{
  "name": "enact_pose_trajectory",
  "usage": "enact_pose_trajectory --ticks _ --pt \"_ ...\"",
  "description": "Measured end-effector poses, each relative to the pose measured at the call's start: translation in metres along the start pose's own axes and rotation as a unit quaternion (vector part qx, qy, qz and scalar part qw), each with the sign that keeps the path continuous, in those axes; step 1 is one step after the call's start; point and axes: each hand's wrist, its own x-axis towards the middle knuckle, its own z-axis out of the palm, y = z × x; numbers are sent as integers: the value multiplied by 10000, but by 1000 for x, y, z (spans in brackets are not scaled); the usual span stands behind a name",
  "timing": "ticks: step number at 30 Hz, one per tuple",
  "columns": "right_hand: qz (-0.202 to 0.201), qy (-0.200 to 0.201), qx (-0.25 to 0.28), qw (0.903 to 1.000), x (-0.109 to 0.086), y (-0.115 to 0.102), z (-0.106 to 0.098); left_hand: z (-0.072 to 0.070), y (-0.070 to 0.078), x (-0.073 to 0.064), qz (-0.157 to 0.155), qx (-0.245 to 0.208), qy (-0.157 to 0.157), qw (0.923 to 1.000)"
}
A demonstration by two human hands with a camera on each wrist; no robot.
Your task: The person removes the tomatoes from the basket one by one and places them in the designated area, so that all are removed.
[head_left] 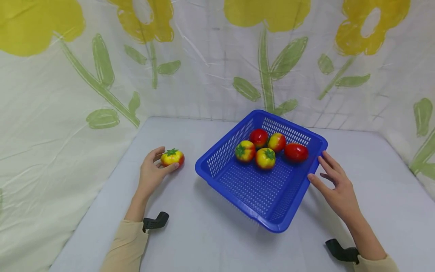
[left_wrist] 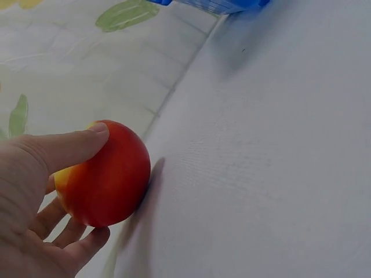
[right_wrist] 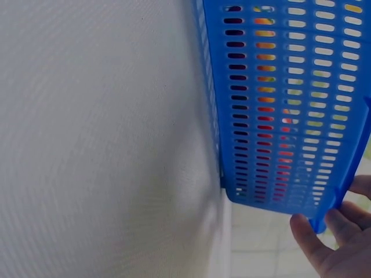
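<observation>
My left hand [head_left: 152,169] holds a glossy red-and-yellow tomato [head_left: 172,158] with a green leafy top, thumb on one side and fingers round the other. In the left wrist view the tomato's red underside [left_wrist: 110,179] shows close to the table surface. Right of it stands a blue plastic basket [head_left: 234,196] with slotted walls, turned at an angle. Inside, toward its back, are several tomatoes [head_left: 266,158], some yellow and red with green tops, others mostly red. My right hand [head_left: 338,189] touches the basket's right rim with extended fingertips and thumb; the right wrist view shows these fingertips [right_wrist: 300,223] at the rim's corner.
A pale table [head_left: 190,234] carries everything. Behind and to the left hangs a white sheet [head_left: 204,75] with yellow flowers and green leaves. Each wrist wears a black camera mount, the left one [head_left: 156,222] above the table and the right one [head_left: 341,251] likewise.
</observation>
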Motion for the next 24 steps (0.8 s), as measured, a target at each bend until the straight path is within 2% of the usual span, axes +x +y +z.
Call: enact_pose_trajectory --ticks 5,14,24 --pt "-31 6 2 10000 0 0 0 0 -2 1 15 52 2 10000" --pt "-76 51 8 10000 0 -1 0 2 -3 2 -298 22 150 9994" --pt "-95 57 16 9999 -1 -1 0 0 -1 3 -415 -216 5 9989"
